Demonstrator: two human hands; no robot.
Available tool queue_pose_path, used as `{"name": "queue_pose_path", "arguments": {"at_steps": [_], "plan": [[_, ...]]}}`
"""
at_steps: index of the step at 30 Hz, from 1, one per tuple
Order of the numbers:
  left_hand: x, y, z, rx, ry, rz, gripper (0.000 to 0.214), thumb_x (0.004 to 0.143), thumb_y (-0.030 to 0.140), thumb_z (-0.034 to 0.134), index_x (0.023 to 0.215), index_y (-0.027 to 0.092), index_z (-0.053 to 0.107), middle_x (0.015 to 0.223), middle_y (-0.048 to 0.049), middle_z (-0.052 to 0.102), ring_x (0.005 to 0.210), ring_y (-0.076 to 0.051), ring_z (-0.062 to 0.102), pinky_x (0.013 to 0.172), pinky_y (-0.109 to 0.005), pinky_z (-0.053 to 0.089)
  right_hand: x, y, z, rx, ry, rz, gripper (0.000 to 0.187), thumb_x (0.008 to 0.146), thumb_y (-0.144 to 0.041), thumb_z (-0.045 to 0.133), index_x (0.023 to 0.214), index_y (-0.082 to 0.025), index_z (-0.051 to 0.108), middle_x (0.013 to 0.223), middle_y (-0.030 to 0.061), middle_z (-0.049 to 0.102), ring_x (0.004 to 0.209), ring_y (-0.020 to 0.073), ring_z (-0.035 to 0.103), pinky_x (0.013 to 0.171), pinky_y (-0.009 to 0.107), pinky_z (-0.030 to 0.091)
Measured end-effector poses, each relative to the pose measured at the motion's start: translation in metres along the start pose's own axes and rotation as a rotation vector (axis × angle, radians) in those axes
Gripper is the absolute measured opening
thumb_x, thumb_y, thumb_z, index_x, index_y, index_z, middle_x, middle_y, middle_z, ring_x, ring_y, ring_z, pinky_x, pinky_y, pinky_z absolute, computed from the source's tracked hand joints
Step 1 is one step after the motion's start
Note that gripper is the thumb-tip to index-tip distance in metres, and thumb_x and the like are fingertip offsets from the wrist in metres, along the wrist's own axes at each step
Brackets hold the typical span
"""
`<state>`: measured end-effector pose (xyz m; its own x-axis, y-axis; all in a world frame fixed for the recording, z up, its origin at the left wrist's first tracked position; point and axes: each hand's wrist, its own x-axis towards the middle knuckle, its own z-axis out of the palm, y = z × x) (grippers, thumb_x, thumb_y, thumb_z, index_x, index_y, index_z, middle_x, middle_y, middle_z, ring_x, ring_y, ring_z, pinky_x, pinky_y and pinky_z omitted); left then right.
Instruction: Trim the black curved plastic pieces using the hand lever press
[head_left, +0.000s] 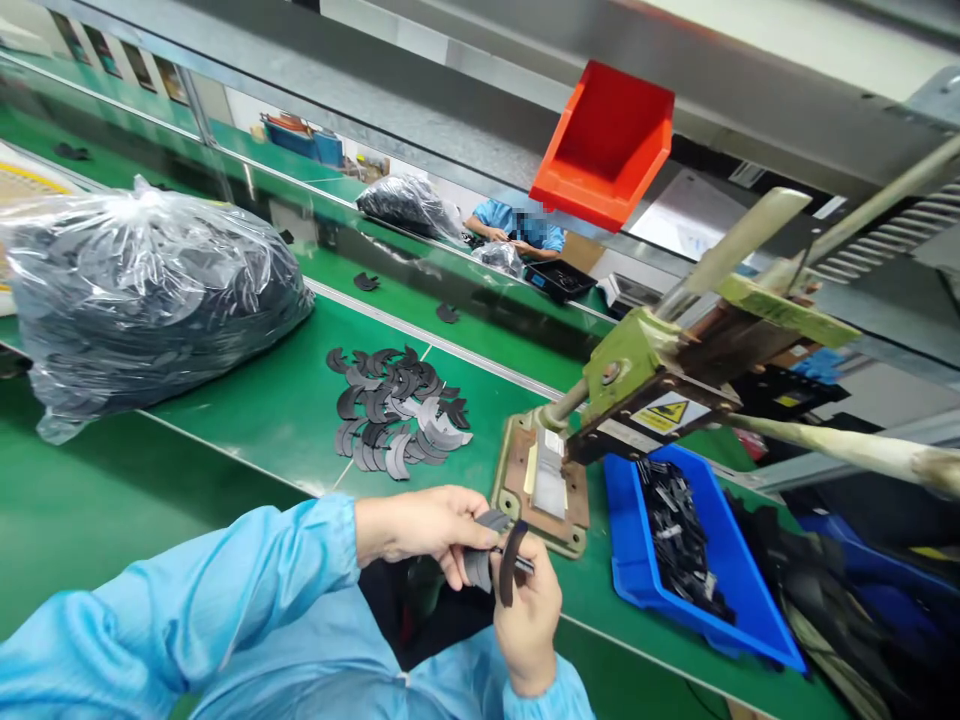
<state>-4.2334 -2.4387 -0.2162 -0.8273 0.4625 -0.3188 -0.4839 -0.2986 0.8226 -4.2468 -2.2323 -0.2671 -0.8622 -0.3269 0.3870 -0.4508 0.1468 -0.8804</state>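
My left hand (pixel 420 525) is closed on a small stack of dark curved pieces (pixel 480 560), held over the near edge of the green belt (pixel 262 410). My right hand (pixel 529 610) pinches one dark curved piece (pixel 511 560) upright against that stack. Both hands touch at the pieces. A pile of the same crescent-shaped pieces (pixel 397 410) lies on the belt just beyond my hands. The green hand press (pixel 645 380) with its metal base plate (pixel 540 490) stands right of the hands.
A big clear bag of dark pieces (pixel 142 300) sits on the belt at the left. A blue bin (pixel 690 560) with dark parts is under the press. A red bin (pixel 607 140) hangs overhead. Another person (pixel 517 225) works across the line.
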Motion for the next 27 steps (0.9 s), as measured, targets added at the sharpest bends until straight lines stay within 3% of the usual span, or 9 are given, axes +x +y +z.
{"name": "queue_pose_path", "arguments": {"at_steps": [3, 8, 11, 14, 17, 22, 27], "plan": [[0.005, 0.003, -0.011, 0.073, 0.017, -0.015, 0.069, 0.062, 0.069, 0.095, 0.090, 0.018, 0.058, 0.071, -0.0023, 0.072, 0.057, -0.014, 0.070, 0.055, -0.025, 0.059, 0.008, -0.002, -0.007, -0.151, -0.112, -0.070, 0.013, 0.102, -0.031, 0.060, 0.104, -0.022, 0.069, 0.089, 0.0039, 0.075, 0.074, 0.0168, 0.069, 0.068, 0.029, 0.059], [0.003, 0.006, -0.020, 0.273, 0.119, 0.107, 0.065, 0.075, 0.073, 0.085, 0.096, 0.020, 0.054, 0.067, 0.0031, 0.067, 0.053, -0.013, 0.066, 0.050, -0.023, 0.053, 0.022, -0.006, -0.021, -0.393, -0.208, -0.337, 0.023, 0.101, -0.020, 0.057, 0.120, -0.024, 0.070, 0.108, 0.0086, 0.077, 0.097, 0.0220, 0.074, 0.083, 0.036, 0.063], [-0.007, 0.004, -0.012, 0.269, 0.183, 0.171, 0.063, 0.084, 0.072, 0.078, 0.109, 0.021, 0.051, 0.081, 0.0035, 0.066, 0.056, -0.011, 0.066, 0.051, -0.022, 0.054, 0.021, -0.005, -0.022, -0.407, -0.241, -0.384, 0.023, 0.100, -0.018, 0.057, 0.119, -0.024, 0.068, 0.102, 0.0077, 0.075, 0.089, 0.0206, 0.072, 0.075, 0.035, 0.060], [-0.018, -0.001, 0.003, 0.304, 0.208, 0.201, 0.062, 0.089, 0.069, 0.075, 0.119, 0.022, 0.049, 0.098, 0.0007, 0.065, 0.061, -0.010, 0.066, 0.054, -0.024, 0.057, 0.016, -0.003, -0.018, -0.362, -0.237, -0.384, 0.012, 0.100, -0.019, 0.056, 0.105, -0.023, 0.067, 0.085, 0.0032, 0.067, 0.074, 0.0175, 0.065, 0.065, 0.032, 0.053], [-0.020, -0.009, 0.017, 0.370, 0.201, 0.184, 0.062, 0.094, 0.070, 0.068, 0.127, 0.022, 0.046, 0.094, 0.0006, 0.064, 0.059, -0.010, 0.063, 0.052, -0.024, 0.055, 0.015, -0.005, -0.014, -0.329, -0.188, -0.405, 0.010, 0.099, -0.020, 0.056, 0.100, -0.023, 0.066, 0.079, 0.0013, 0.063, 0.070, 0.0161, 0.062, 0.063, 0.031, 0.050], [-0.008, -0.023, 0.028, 0.158, 0.154, 0.173, 0.071, 0.094, 0.082, 0.056, 0.131, 0.023, 0.043, 0.076, 0.0030, 0.062, 0.056, -0.013, 0.062, 0.049, -0.024, 0.052, 0.019, -0.014, -0.009, -0.282, -0.074, -0.432, 0.012, 0.099, -0.021, 0.054, 0.097, -0.024, 0.065, 0.078, 0.0000, 0.064, 0.066, 0.0142, 0.061, 0.061, 0.028, 0.049], [-0.006, -0.025, 0.021, -0.078, 0.154, 0.147, 0.067, 0.081, 0.071, 0.082, 0.115, 0.021, 0.052, 0.081, 0.0007, 0.066, 0.054, -0.010, 0.062, 0.048, -0.021, 0.053, 0.022, -0.011, -0.013, -0.287, -0.097, -0.422, 0.012, 0.101, -0.022, 0.055, 0.104, -0.023, 0.067, 0.087, 0.0027, 0.068, 0.074, 0.0164, 0.066, 0.066, 0.030, 0.053]]}}
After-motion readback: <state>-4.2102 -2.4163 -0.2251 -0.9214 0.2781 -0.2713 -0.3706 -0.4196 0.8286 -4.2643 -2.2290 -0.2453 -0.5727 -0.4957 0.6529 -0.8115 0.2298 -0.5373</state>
